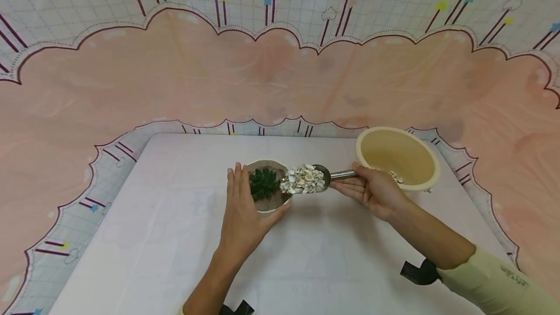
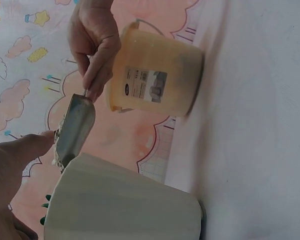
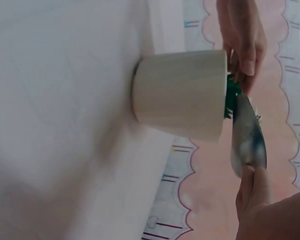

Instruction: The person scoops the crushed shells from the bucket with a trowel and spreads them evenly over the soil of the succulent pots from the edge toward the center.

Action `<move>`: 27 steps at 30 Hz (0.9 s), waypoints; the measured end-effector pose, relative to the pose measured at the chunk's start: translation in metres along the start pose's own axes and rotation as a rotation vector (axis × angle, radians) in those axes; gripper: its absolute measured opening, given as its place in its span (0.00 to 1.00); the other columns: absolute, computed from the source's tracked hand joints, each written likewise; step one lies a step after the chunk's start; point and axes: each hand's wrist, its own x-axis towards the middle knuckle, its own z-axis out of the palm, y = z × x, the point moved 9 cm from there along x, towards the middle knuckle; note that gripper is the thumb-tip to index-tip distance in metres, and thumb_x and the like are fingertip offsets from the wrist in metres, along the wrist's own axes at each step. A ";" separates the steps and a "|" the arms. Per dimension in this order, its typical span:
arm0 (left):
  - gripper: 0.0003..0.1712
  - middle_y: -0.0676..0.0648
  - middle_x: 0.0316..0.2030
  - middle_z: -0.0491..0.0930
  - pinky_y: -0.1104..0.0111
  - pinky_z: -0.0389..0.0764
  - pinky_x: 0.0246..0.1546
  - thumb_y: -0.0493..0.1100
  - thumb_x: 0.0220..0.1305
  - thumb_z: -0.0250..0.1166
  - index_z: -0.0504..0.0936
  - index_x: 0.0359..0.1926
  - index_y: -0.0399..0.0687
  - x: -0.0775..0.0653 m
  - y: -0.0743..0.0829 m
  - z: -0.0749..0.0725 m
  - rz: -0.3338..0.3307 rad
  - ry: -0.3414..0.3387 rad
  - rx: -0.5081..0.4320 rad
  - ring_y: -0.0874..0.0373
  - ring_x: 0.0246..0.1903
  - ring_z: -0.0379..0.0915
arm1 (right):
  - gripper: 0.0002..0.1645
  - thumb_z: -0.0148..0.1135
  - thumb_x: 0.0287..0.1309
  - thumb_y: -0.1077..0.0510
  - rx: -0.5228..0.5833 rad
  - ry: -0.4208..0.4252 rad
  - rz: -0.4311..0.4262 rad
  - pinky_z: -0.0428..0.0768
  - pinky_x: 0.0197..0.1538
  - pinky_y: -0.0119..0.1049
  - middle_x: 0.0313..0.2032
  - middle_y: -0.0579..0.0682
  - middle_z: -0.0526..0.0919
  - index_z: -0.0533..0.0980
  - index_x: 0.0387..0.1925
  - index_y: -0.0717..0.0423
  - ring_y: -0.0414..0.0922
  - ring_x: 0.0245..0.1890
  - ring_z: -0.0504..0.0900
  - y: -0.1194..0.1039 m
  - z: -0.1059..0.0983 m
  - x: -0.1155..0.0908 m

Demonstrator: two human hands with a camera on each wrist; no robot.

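A white tapered pot (image 2: 122, 205) stands on the white tabletop, holding a dark green succulent (image 1: 263, 183) in greyish soil. My left hand (image 1: 245, 222) is at the pot's rim, fingers extended along the left side and thumb stretched across the near side. In my right hand (image 1: 380, 193) I grip the handle of a metal scoop (image 2: 77, 127). Whitish stone or shell chips (image 1: 304, 179) heap in the scoop, whose front end lies over the pot's right rim, beside the succulent. The left thumb's tip appears close to the scoop in the left wrist view; contact is unclear.
A pale yellow bucket (image 1: 389, 152) with a label and a wire handle stands right of the pot, behind the right hand. Some chips (image 1: 395, 176) lie inside it. A patterned pink cloth (image 1: 262, 86) surrounds the white tabletop (image 1: 153, 237).
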 end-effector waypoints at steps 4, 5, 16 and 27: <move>0.71 0.28 0.81 0.43 0.37 0.54 0.73 0.60 0.55 0.82 0.49 0.80 0.27 0.000 -0.006 0.003 -0.014 -0.024 0.009 0.32 0.80 0.32 | 0.17 0.39 0.86 0.58 -0.006 0.012 -0.013 0.81 0.56 0.48 0.42 0.67 0.88 0.69 0.53 0.69 0.56 0.44 0.91 0.002 0.000 0.001; 0.71 0.28 0.81 0.43 0.37 0.54 0.73 0.60 0.55 0.82 0.49 0.80 0.26 0.000 -0.007 0.004 -0.016 -0.030 0.009 0.31 0.80 0.32 | 0.16 0.40 0.86 0.59 -0.008 0.016 -0.015 0.81 0.56 0.48 0.42 0.67 0.88 0.69 0.54 0.69 0.56 0.44 0.91 0.002 0.000 0.002; 0.70 0.26 0.80 0.41 0.38 0.53 0.74 0.58 0.57 0.81 0.47 0.80 0.25 0.000 -0.015 0.010 -0.042 -0.070 0.011 0.31 0.80 0.28 | 0.18 0.41 0.86 0.57 0.000 0.026 -0.007 0.83 0.55 0.47 0.43 0.66 0.88 0.72 0.52 0.69 0.57 0.45 0.90 0.004 -0.001 0.002; 0.71 0.28 0.81 0.40 0.38 0.55 0.73 0.57 0.57 0.81 0.45 0.81 0.26 0.000 -0.020 0.015 -0.059 -0.085 -0.011 0.32 0.80 0.31 | 0.24 0.37 0.85 0.58 0.045 -0.006 -0.023 0.83 0.55 0.50 0.45 0.69 0.87 0.76 0.48 0.72 0.60 0.46 0.90 0.001 0.000 0.003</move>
